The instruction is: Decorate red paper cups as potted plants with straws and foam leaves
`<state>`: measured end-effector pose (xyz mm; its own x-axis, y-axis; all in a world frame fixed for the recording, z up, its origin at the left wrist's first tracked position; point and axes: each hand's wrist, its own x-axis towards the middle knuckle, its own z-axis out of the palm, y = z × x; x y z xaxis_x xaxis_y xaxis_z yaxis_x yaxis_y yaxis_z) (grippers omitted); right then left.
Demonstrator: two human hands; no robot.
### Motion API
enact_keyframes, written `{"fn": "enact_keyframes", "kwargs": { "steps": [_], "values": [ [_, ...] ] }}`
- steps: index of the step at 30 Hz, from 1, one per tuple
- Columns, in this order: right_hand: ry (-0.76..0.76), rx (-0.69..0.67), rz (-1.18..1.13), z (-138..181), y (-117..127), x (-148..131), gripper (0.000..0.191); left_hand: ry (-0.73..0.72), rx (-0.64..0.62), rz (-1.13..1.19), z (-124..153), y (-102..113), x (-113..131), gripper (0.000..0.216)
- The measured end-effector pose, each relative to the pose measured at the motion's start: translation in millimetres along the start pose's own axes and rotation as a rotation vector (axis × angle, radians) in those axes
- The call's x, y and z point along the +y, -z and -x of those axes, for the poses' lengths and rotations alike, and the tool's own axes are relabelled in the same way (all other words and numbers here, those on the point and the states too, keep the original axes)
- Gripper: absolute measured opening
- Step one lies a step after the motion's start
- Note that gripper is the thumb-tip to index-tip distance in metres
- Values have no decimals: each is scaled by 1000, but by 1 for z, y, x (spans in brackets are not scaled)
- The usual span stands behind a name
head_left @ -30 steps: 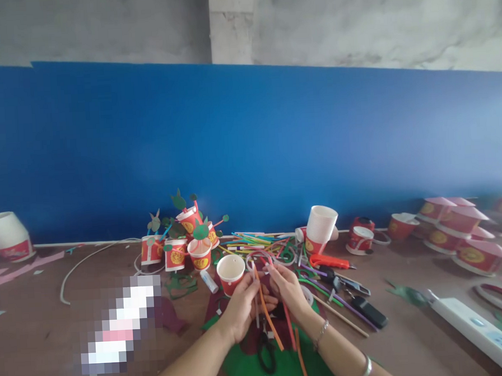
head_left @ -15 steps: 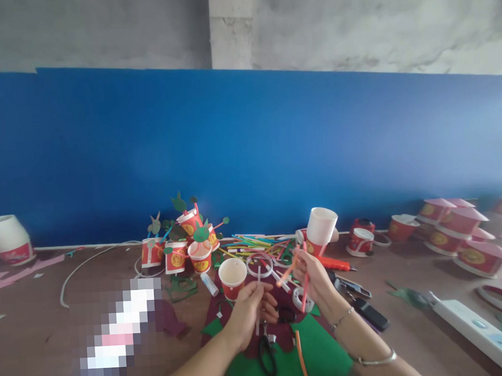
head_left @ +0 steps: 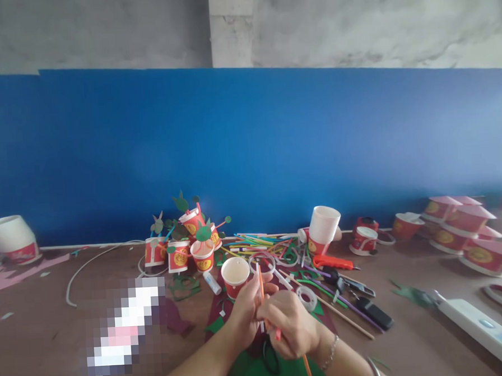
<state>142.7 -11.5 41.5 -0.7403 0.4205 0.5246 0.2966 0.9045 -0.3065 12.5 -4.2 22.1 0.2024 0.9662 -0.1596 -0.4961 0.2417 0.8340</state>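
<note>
My left hand (head_left: 244, 313) is closed around a thin white strip (head_left: 257, 268), which points up past its fingertips. Against that strip lies an orange straw (head_left: 262, 289), pinched by my right hand (head_left: 290, 323). A short red straw end (head_left: 278, 334) pokes out below the right fingers. The two hands meet, so much of the straws is hidden. Just beyond the left hand stands a red and white paper cup (head_left: 236, 287) with a small hole near its rim. Below the hands lie black-handled scissors (head_left: 270, 356) on green paper (head_left: 250, 373).
Decorated cups (head_left: 178, 258) stand back left, beside a pile of coloured straws (head_left: 258, 244). To the right are a tape roll (head_left: 307, 298), an orange cutter (head_left: 333, 262), keys with a black fob (head_left: 373, 312), stacked cups (head_left: 467, 230) and a power strip (head_left: 481, 324).
My right hand has moved left and down, bringing the orange and red straws from beside the tall cup to my left hand. The orange straw now lies along the white strip.
</note>
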Motion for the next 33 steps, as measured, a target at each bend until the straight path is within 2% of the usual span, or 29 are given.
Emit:
{"fn": "enact_keyframes", "kwargs": {
  "steps": [2, 3, 5, 7, 8, 10, 13, 16, 20, 22, 28, 33],
  "values": [
    [14, -5, -47, -4, -2, -7, 24, -44, 21, 48, -1, 0, 0, 37],
    [-35, 49, -106, -7, -2, -9, 25, -61, 15, 60, -1, 1, 0, 33],
    [-259, 272, -291, -13, -1, -9, 30, -64, -31, 91, -3, 2, -1, 31],
    [-574, 521, -512, -18, 2, -2, 35, -60, -98, 116, -3, 2, -3, 34],
    [-699, 583, -613, -20, 4, 3, 35, -56, -125, 118, -3, 2, -3, 36],
    [-853, 560, -764, -22, 5, 15, 32, -27, -149, 96, -3, 0, -5, 40],
    [-999, 519, -929, -19, 3, 30, 29, 33, -128, 25, -3, -2, -9, 46],
    [-991, 582, -1012, -16, -1, 38, 32, 62, -105, -7, -4, 0, -12, 46],
    [-877, 874, -1004, -15, -2, 41, 39, 80, -99, 49, -6, 3, -9, 43],
    [-851, 936, -983, -14, -2, 42, 42, 72, -88, 65, -6, 3, -7, 42],
    [-889, 847, -960, -12, -8, 44, 44, 91, -124, 19, -4, 2, -6, 41],
    [-916, 842, -1007, -16, -11, 36, 37, 16, -84, 22, -2, 1, -5, 43]
  ]
}}
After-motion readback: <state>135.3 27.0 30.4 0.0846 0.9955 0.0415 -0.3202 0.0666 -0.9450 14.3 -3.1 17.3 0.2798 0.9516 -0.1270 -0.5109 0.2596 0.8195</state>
